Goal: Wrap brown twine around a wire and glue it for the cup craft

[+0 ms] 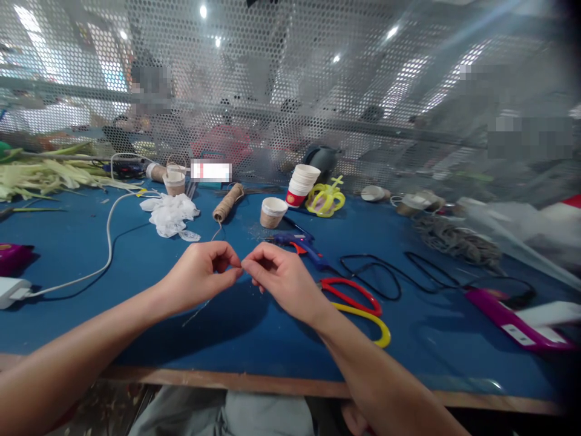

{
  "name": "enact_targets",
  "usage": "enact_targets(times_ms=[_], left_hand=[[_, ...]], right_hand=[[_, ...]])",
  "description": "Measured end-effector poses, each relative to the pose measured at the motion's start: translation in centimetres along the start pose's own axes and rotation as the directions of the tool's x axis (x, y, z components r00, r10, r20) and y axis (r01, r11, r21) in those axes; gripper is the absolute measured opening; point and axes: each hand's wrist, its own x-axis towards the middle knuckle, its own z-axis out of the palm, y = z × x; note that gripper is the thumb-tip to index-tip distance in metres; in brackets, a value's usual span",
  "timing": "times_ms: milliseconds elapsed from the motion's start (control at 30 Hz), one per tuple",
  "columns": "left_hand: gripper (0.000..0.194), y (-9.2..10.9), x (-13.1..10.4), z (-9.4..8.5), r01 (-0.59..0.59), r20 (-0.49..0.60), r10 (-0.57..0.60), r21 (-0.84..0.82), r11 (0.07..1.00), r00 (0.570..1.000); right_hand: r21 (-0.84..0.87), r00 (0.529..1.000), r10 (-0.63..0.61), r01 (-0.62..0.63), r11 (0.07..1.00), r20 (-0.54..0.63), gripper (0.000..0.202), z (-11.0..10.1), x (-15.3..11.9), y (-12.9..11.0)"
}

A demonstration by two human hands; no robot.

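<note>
My left hand (202, 274) and my right hand (284, 275) meet fingertip to fingertip above the blue table (149, 339). Both are closed in a pinch. A thin strand of twine (196, 313) trails from below my left fingers down to the left. Behind my hands lies a spool of brown twine (228, 203), its loose end running toward my left hand. A paper cup wrapped in twine (273, 213) stands just beyond my right hand. Scissors with red and yellow handles (363, 303) lie partly under my right wrist. What the fingertips pinch is too small to tell apart.
A blue glue gun (302, 244) with a black cable lies behind my right hand. Further back are stacked paper cups (302, 184), a yellow crown shape (325, 198) and crumpled white cloth (170, 213). Purple power strip (517, 321) at right, white charger (13, 292) at left, metal mesh behind.
</note>
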Motion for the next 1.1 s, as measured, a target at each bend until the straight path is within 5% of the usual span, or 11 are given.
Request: enact_targets(times_ms=[167,333,467,600,733,833,967,1100], left_hand=[[0.017,0.02,0.30,-0.14,0.175,0.133,-0.141,-0.292,0.940,0.981],[0.021,0.21,0.34,-0.28,0.344,0.260,-0.240,-0.512,0.787,0.935],[0.022,0.16,0.33,-0.35,0.422,0.344,-0.257,-0.601,0.679,0.903],[0.019,-0.04,0.42,-0.59,0.403,0.361,-0.218,-0.587,0.702,0.907],[0.018,-0.07,0.46,-0.69,0.246,0.257,-0.155,-0.376,0.893,0.954],[0.013,-0.03,0.30,-0.47,-0.050,0.071,0.051,-0.023,0.999,0.996],[0.012,-0.25,-0.03,0.03,-0.325,-0.056,0.363,0.337,0.884,0.930],[0.013,-0.62,-0.02,0.29,-0.377,-0.061,0.434,0.398,0.837,0.899]], right_hand=[[0.159,0.998,-0.005,-0.005,0.987,0.063,0.025,-0.53,0.34,0.06],[0.254,0.988,-0.059,0.022,0.967,0.140,0.019,-0.80,0.46,-0.01],[0.277,0.991,-0.045,0.008,0.961,0.127,0.013,-0.59,0.41,-0.03],[0.268,0.997,0.000,-0.023,0.963,0.083,0.014,-0.49,0.39,-0.17],[0.224,0.997,0.028,-0.045,0.974,0.075,0.016,-0.51,0.47,0.00],[0.171,0.996,0.048,-0.059,0.983,0.069,0.017,-0.49,0.54,0.27],[0.123,0.996,0.063,-0.069,0.990,0.056,0.018,-0.38,0.54,0.38],[0.138,0.995,0.083,-0.091,0.986,0.060,0.019,-0.31,0.51,0.38]])
